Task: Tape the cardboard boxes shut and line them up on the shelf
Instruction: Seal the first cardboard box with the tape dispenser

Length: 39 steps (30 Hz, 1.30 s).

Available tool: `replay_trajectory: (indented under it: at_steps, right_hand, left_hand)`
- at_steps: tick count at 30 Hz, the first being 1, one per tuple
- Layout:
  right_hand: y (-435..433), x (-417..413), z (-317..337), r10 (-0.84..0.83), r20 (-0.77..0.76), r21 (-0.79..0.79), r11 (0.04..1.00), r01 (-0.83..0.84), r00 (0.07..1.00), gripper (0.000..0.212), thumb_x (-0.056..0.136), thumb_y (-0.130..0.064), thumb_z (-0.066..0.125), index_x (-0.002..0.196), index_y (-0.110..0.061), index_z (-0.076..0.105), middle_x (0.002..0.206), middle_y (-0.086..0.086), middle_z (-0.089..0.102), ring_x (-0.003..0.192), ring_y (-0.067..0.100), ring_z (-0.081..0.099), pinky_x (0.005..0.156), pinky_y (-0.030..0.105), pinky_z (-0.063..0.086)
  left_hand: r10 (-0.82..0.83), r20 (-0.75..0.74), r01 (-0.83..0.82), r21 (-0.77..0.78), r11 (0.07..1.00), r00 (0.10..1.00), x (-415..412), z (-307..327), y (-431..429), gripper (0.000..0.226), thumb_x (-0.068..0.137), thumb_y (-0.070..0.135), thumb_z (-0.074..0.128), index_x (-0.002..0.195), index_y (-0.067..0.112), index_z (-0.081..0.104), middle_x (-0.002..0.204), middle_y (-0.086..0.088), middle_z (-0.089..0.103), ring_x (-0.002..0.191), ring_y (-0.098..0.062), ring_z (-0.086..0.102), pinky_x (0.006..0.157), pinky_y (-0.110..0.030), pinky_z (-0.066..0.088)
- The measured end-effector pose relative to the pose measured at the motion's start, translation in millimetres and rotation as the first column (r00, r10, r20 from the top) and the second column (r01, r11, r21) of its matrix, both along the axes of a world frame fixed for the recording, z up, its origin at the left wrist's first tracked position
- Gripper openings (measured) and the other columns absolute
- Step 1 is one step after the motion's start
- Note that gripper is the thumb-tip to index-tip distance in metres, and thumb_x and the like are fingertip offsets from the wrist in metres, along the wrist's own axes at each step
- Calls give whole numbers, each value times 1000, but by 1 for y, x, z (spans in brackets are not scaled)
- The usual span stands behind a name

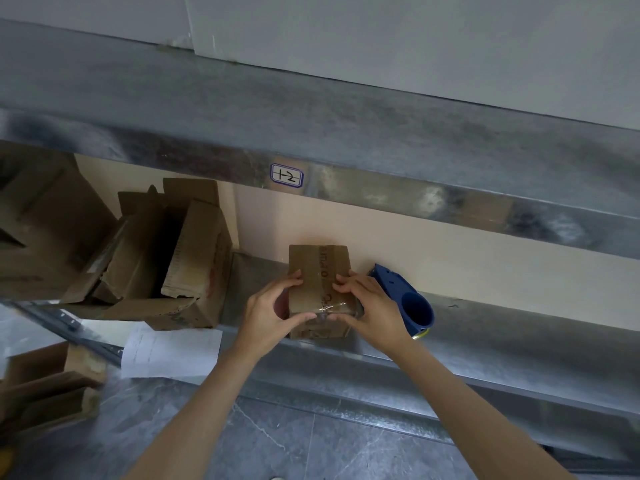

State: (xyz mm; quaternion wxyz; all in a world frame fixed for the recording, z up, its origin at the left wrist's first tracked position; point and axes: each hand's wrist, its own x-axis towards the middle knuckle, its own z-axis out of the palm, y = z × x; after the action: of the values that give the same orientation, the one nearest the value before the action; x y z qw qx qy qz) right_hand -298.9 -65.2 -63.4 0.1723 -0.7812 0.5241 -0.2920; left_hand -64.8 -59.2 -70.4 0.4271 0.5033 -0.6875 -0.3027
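Cardboard box [318, 265], taped shut with contents hidden, sat mid-frame on the shelf [485, 327], my left hand [273, 306] and right hand [367, 303] gripping it.

Tape dispenser [405, 299] blocks right; open boxes [166, 258] left.

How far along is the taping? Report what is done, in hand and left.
Done: clear tape looks laid along the top of the small box, and the blue tape dispenser lies beside it on the shelf. In hand: the left hand and right hand grip that box, pressing the tape over its near edge. Left: the open boxes at the left are untaped.
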Motion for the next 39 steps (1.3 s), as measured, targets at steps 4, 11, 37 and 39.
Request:
replay_trajectory:
  at_steps: [4,11,37,39]
  right_hand:
    - [2,3,4,-10,-12,31,999,11,1000,69,73,-76,56,120,-26,62,136,-18,53,134,0,35,90,22,46]
    - [0,8,6,-65,79,97,994,57,995,55,77,-70,59,112,-29,62,126,-26,51,126,-7,34,90,13,34]
    - [9,43,4,108,-156,-88,989,-123,982,56,69,-48,82,120,-29,67,112,-5,59,102,18,55,78,41,53]
    - [10,48,3,91,-173,-122,986,-113,981,56,69,-49,81,119,-31,65,117,-6,57,106,20,55,82,41,53]
  left_hand:
    - [2,11,-2,-1,1000,1000,-1,-2,3,67,67,41,87,126,21,63,134,11,59,124,-2,54,105,-31,48]
    - [11,8,-11,20,1000,1000,-2,1,3,71,66,50,84,127,22,61,132,12,59,123,-1,53,104,-29,48]
    - [193,80,-199,79,977,978,41,4,25,46,78,41,77,120,32,59,127,25,50,121,1,42,104,-43,45]
    - [164,91,-178,174,969,982,33,9,32,71,70,67,71,130,35,52,145,20,39,133,-7,33,110,-43,39]
